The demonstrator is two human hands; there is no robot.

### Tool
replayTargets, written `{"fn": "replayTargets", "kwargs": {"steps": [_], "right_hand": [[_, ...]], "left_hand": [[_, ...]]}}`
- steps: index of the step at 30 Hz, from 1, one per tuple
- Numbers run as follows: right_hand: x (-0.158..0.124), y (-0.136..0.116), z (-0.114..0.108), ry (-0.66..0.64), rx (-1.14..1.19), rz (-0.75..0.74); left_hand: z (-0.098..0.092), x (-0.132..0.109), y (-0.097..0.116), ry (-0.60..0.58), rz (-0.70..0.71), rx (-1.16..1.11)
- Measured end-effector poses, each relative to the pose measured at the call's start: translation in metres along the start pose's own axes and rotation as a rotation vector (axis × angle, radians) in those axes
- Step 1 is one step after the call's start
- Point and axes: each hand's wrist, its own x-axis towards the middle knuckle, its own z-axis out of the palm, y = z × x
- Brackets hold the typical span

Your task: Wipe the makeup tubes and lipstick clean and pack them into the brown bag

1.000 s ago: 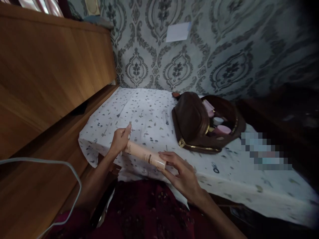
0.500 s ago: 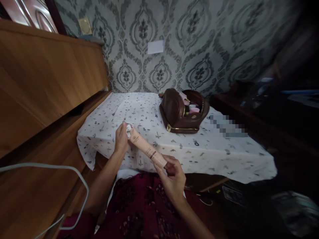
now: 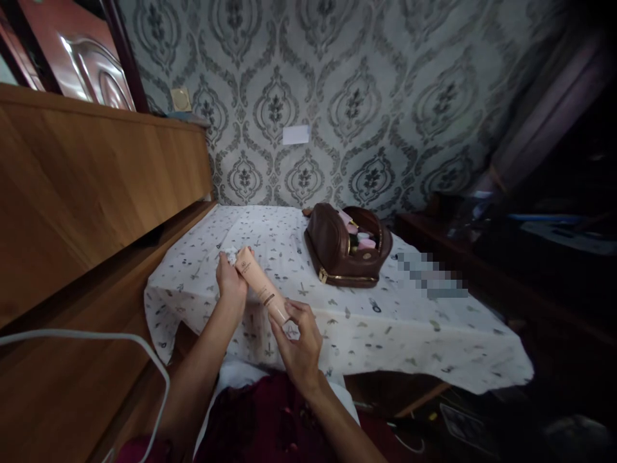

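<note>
A peach-coloured squeeze tube (image 3: pixel 261 283) with small dark print slants between my hands, above the front of the table. My right hand (image 3: pixel 301 337) grips its lower right end, thumb on the near side and fingers on the far side. A crumpled white tissue or cloth (image 3: pixel 230 253) is pinched in my left hand (image 3: pixel 232 280), against the tube's upper left end. The fingers behind the tube are partly hidden. Beyond the tube, to the right, a brown cosmetic bag (image 3: pixel 328 247) stands unzipped, with pink and white items inside.
A white patterned cloth (image 3: pixel 409 328) covers the table. A wooden cabinet (image 3: pixel 106 180) borders the left side, with a pale cable (image 3: pixel 87 334) looping in front. A blurred-out flat item (image 3: pixel 431 276) lies right of the bag. Patterned wallpaper (image 3: pixel 337 96) covers the back wall.
The view has tilted up, so the table and bag sit lower in it. Both hands have moved farther over the table with the tube and the white tissue or cloth.
</note>
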Motion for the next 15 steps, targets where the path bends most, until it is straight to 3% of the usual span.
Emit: {"fn": "replayTargets", "kwargs": {"steps": [10,15], "right_hand": [[0.097,0.064,0.045,-0.088,-0.045,-0.059],[0.133,0.102,0.065,-0.107,-0.040,0.002]], "left_hand": [[0.082,0.075,-0.001,-0.010,0.046,-0.060],[0.117,0.119,-0.012,-0.026,0.108,-0.034]]}}
